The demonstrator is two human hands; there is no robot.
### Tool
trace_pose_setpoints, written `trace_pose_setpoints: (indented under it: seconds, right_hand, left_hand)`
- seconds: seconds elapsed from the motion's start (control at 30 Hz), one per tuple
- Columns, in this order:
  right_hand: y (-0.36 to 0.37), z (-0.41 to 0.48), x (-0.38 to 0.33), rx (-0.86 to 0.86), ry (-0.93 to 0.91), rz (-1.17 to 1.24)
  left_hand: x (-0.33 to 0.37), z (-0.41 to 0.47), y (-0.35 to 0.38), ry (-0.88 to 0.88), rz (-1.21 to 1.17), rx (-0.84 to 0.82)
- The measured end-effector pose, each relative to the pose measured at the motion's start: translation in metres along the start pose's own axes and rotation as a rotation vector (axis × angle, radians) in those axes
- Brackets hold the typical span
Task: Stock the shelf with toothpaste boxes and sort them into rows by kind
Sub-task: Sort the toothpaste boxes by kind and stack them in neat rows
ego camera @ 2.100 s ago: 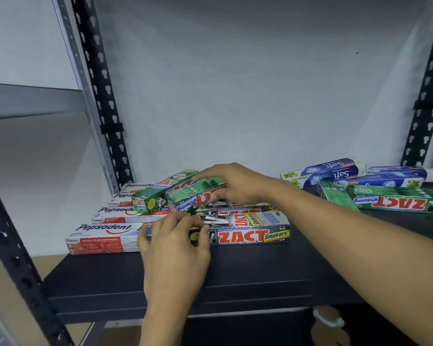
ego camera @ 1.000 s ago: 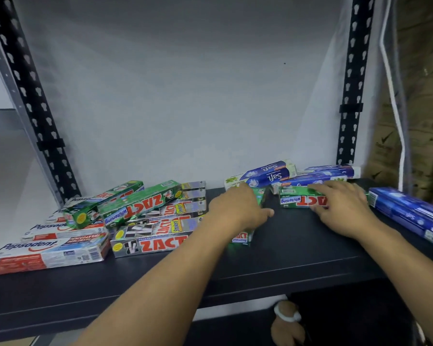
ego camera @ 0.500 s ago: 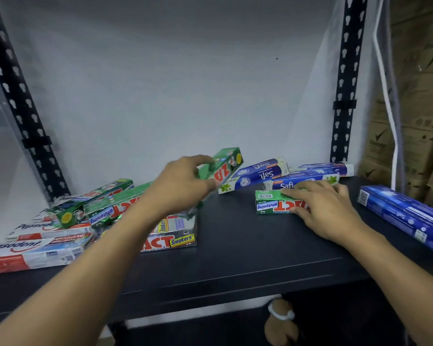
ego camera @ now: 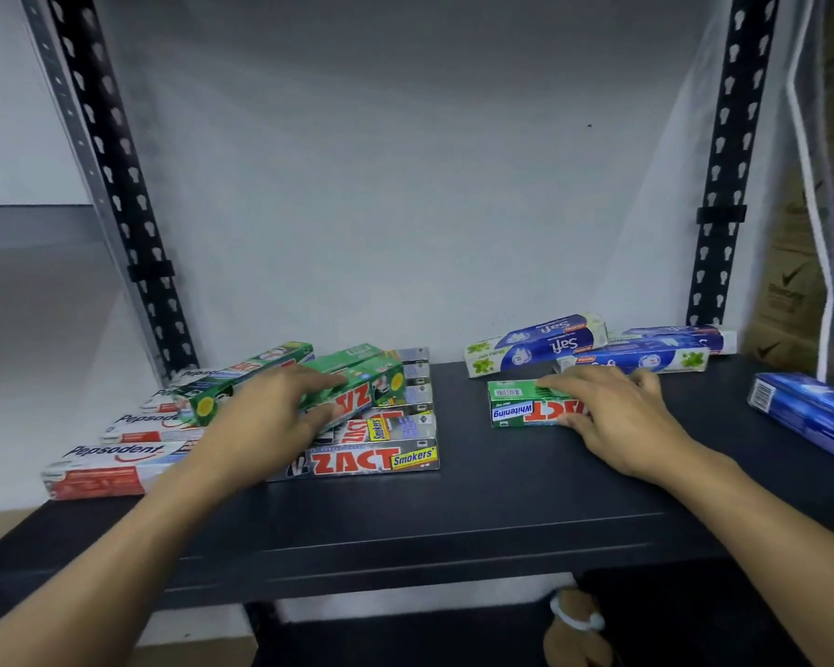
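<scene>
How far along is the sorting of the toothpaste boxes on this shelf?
Done: the Pepsodent boxes and Smokers boxes lie in rows on the left. In hand: the left hand holds a green box on top of the Smokers row, and the right hand holds a second green box on the shelf. Left: a row for the green kind, and the loose Safi boxes and blue box on the right.

— Where are you?
— I think I am in a shop storeroom: a black shelf (ego camera: 453,522) on slotted metal posts (ego camera: 723,185), many toothpaste boxes (ego camera: 371,459), and brown cartons (ego camera: 790,300) stacked at my right.
</scene>
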State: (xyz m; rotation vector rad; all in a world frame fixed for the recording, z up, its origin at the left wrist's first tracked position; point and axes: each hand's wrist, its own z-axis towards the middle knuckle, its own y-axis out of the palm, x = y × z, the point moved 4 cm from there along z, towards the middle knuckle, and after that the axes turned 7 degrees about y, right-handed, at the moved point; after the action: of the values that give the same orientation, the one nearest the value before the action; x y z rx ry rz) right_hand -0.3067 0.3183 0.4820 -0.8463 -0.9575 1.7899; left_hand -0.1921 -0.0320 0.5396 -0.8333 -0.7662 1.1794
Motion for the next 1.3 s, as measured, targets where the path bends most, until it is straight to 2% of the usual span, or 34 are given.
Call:
trace_pose_setpoints:
  seconds: [0.17,0.33,0.43,0.67,0.87,1.03,1.3]
  right_hand:
    - [0.0,0.004,-0.013,0.043,-0.015,0.085]
    - [-0.014,0.024,-0.04,0.171,-0.039,0.241]
    - [-0.027,0.047,-0.075,0.166,-0.116,0.272]
    - [-0.031,0.094,-0.172,0.027,-0.299,0.255]
    - [-0.016,0.119,-0.23,-0.06,-0.357,0.304]
    - [0.003,0.122,-0.255,-0.176,-0.403,0.344]
    - [0.008,0.121,-0.254,-0.194,-0.439,0.408]
  left_hand:
    - [-0.005,-0.014,0.002,0.013,0.084,0.191]
    - [-0.025,-0.046,0.012,-0.012,-0.056,0.345]
    - [-0.027,-0.05,0.013,-0.003,-0.062,0.366]
    - [-0.027,-0.054,0.017,0.004,-0.015,0.377]
    - [-0.031,-0.057,0.016,0.006,-0.062,0.451]
    - [-0.033,-0.055,0.017,0.001,-0.101,0.482]
    - [-0.033,-0.055,0.017,-0.013,-0.148,0.449]
